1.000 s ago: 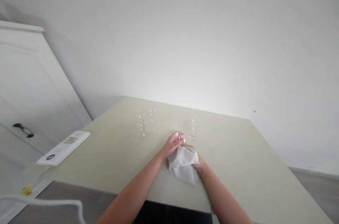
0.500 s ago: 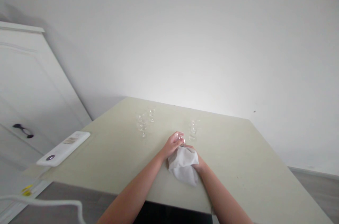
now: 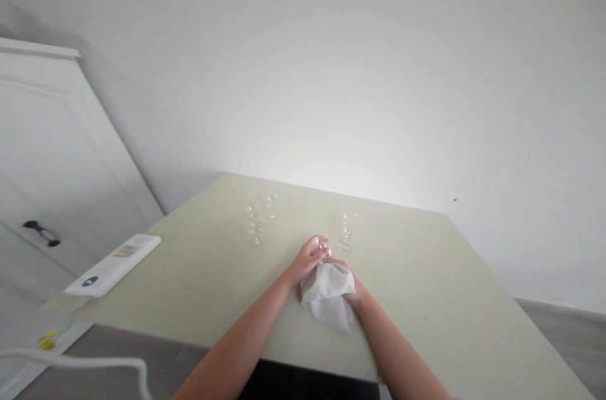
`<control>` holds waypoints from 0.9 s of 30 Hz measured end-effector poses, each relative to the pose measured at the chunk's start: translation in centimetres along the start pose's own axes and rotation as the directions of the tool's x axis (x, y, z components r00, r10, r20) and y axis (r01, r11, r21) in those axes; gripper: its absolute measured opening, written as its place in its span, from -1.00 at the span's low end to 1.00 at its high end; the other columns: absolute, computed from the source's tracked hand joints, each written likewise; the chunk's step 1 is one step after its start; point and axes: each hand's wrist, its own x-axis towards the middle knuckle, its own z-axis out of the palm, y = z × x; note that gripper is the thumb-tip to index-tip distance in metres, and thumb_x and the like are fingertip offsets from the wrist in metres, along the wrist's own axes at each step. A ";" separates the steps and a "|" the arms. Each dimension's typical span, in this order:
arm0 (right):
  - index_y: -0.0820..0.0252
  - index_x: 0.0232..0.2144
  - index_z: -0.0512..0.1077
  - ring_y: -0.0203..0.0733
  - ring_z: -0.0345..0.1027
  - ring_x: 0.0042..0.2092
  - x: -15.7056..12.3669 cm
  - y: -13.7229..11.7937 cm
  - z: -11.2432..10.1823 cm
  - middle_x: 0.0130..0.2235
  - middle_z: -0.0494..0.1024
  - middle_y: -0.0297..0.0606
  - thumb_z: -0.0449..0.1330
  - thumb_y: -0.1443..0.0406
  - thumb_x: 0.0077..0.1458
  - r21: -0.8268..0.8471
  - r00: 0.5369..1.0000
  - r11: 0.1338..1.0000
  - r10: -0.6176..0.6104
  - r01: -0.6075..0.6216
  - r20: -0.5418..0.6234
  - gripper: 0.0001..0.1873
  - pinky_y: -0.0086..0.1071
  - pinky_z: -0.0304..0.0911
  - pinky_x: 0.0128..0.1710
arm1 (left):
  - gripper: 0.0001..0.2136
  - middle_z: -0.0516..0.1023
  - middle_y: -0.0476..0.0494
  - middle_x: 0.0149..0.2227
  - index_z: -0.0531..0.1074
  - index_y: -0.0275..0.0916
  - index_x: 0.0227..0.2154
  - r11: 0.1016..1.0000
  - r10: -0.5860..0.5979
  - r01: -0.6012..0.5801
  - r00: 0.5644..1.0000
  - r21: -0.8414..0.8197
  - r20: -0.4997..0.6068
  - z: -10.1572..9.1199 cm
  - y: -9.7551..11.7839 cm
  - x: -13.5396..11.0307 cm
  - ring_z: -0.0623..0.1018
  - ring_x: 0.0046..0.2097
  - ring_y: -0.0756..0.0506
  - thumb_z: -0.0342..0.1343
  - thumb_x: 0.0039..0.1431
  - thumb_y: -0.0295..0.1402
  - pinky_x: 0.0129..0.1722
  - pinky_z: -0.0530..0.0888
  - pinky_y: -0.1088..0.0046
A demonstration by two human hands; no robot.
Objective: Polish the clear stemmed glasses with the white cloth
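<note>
Near the middle of the table, my left hand (image 3: 307,258) is closed around a small clear glass (image 3: 324,248), its fingers curled over the bowl. Draped over my right hand (image 3: 353,283) is a white cloth (image 3: 329,296), which touches the lower part of the glass and hangs down toward the table's front edge. Most of the right hand's fingers are hidden by the cloth, but they close on it against the glass. Just beyond my hands, slightly right, stand small clear glasses (image 3: 345,233). Several more clear glasses (image 3: 255,220) are grouped farther left.
The pale table (image 3: 445,286) reaches back to a white wall (image 3: 331,72). A white power strip or box-like device (image 3: 113,266) lies along the left edge. A white cabinet (image 3: 61,160) stands at the left, and a white cable or tube (image 3: 85,362) curves at lower left.
</note>
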 end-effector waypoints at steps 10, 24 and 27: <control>0.21 -0.42 0.49 -0.22 0.30 -0.40 0.0 -0.2 0.1 -0.45 0.49 -0.28 0.36 0.08 -0.08 0.007 1.000 1.000 0.010 -0.010 0.003 -0.68 -0.36 0.26 -0.34 | -0.49 0.48 -0.10 -0.30 0.37 -0.28 -0.07 1.000 0.002 -0.002 1.000 -0.001 0.002 0.1 0.3 -0.1 0.49 -0.25 -0.06 0.22 0.05 0.01 -0.19 0.39 0.42; 0.23 -0.46 0.49 -0.27 0.24 -0.43 0.0 0.6 -0.1 -0.47 0.47 -0.31 0.37 0.10 -0.10 0.032 1.000 0.999 0.010 -0.009 -0.016 -0.69 -0.43 0.20 -0.40 | -0.48 0.48 -0.12 -0.25 0.37 -0.27 -0.06 1.000 0.008 -0.007 1.000 0.015 -0.002 0.1 -0.1 -0.1 0.50 -0.22 -0.07 0.22 0.04 0.01 -0.18 0.40 0.41; 0.23 -0.43 0.50 -0.26 0.26 -0.42 0.0 0.3 0.0 -0.43 0.50 -0.29 0.37 0.12 -0.10 0.030 1.000 1.000 -0.002 0.002 -0.015 -0.71 -0.41 0.21 -0.38 | -0.49 0.48 -0.12 -0.27 0.37 -0.27 -0.06 1.000 0.014 -0.014 1.000 0.020 0.000 0.0 -0.1 -0.1 0.49 -0.22 -0.06 0.21 0.06 0.00 -0.18 0.40 0.41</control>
